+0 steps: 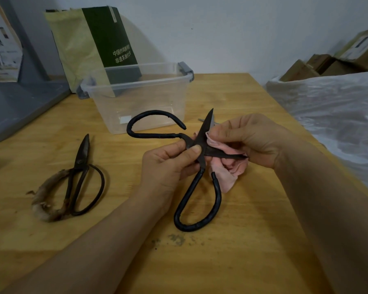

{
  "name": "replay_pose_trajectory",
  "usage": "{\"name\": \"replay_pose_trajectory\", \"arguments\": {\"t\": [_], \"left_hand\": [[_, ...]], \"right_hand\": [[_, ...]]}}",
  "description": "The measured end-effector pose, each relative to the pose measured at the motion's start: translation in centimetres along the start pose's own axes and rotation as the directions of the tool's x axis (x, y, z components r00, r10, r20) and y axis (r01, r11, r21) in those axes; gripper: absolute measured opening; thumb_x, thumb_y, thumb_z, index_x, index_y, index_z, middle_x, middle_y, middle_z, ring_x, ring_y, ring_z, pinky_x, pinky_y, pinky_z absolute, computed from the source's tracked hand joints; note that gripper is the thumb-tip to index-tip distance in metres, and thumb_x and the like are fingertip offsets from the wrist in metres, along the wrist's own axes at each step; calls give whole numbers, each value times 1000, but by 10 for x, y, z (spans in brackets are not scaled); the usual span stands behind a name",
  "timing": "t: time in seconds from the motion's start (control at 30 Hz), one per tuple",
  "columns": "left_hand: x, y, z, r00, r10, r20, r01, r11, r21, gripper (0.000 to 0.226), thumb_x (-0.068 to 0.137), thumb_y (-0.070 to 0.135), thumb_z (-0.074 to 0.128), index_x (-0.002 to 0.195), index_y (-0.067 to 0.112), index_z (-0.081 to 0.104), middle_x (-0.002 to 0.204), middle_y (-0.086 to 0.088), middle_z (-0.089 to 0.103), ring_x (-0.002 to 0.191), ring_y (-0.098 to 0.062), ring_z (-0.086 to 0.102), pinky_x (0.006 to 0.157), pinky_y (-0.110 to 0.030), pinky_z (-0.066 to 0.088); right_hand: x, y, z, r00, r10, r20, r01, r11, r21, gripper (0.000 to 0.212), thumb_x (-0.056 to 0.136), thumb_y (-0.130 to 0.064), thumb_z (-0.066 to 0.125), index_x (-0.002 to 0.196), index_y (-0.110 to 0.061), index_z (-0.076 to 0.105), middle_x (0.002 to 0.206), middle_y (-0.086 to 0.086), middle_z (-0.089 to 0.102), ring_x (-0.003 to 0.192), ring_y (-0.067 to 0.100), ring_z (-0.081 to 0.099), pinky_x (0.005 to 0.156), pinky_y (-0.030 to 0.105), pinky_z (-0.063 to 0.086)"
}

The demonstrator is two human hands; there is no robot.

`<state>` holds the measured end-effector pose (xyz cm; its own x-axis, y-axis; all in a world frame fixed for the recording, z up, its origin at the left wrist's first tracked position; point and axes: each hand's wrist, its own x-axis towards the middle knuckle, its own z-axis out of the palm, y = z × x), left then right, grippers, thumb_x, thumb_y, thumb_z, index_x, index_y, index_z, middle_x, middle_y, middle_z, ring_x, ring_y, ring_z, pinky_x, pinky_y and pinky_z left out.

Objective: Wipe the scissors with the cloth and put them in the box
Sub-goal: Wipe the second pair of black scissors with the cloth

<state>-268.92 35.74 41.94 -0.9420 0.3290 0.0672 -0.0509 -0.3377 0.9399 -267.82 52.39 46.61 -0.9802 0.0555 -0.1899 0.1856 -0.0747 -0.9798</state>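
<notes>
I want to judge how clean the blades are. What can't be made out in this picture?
Head view:
- Lower blade of the black scissors: partly covered by the pink cloth and right hand.
- Pivot: under the thumb of the left hand.
- Grey metal piece beside the clear box: mostly hidden behind the upper blade and right hand; unidentifiable.

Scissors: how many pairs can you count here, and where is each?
2. Open black-handled iron scissors gripped by the left hand; closed dark rusty scissors lying on the wooden table, left. Grey metal behind the right hand may be another.
</notes>
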Motion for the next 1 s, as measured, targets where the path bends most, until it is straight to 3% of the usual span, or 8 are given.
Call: {"name": "replay_pose_trajectory", "arguments": {"t": [0.13,0.23,0.3,0.5,0.63,0.77,0.87,1.0], "left_hand": [[0,0,0,1000,6,13,-6,1000,3,19,82,2,62,99,5,70,90,-12,74,75,-15,70,58,-16,52],[-1,1,0,1000,12,26,-12,1000,9,18,82,2,61,98,6,70,89,-11,74,75,-15,70,59,-16,53],[-1,1,0,1000,14,23,-15,1000,12,18,82,2,62,97,7,71,89,-10,74,76,-15,71,59,-17,53],[0,0,-1,1000,12,24,-12,1000,6,20,83,1,61,101,5,70,92,-12,74,78,-17,71,60,-18,54],[0,-1,-1,1000,17,23,-17,1000,14,22,83,0,61,103,3,69,90,-12,74,76,-16,71,59,-17,53],[-1,-2,-2,1000,23,17,-23,999,34,20,84,-1,60,101,4,69,90,-11,74,78,-17,72,59,-17,53],[0,-2,-2,1000,25,14,-26,999,44,20,85,-1,60,102,2,68,90,-13,74,77,-17,71,59,-17,53],[-1,-4,0,1000,17,13,-17,999,50,20,85,-1,59,102,0,68,92,-16,73,77,-19,71,59,-17,53]], "right_hand": [[2,1,-2,1000,-21,-14,21,1000,-5,62,52,-1,79,112,-1,62,102,22,68,78,28,71,62,33,57],[-4,-1,5,999,-40,-5,40,999,-36,32,70,2,73,101,7,67,75,18,69,49,16,65,40,18,48],[-5,-1,7,999,-39,-15,39,998,-47,18,75,1,70,91,7,68,59,13,66,39,12,59,36,14,43],[-5,1,11,1000,-18,-22,16,997,-80,18,78,-3,69,93,6,67,63,13,66,43,12,60,40,16,46],[-1,0,8,996,-41,-84,23,977,-211,44,55,-17,80,95,-1,72,79,13,73,62,14,68,51,19,52],[-2,3,11,998,-16,-66,-7,940,-341,30,60,-25,77,80,-4,73,73,11,73,64,17,68,66,27,58],[1,7,16,987,-81,-136,41,961,-274,19,73,-17,76,80,0,71,68,14,70,58,20,65,62,30,57],[4,5,12,964,-91,-249,56,988,-143,22,70,-18,77,78,2,70,60,11,69,50,17,63,47,22,51]]}}
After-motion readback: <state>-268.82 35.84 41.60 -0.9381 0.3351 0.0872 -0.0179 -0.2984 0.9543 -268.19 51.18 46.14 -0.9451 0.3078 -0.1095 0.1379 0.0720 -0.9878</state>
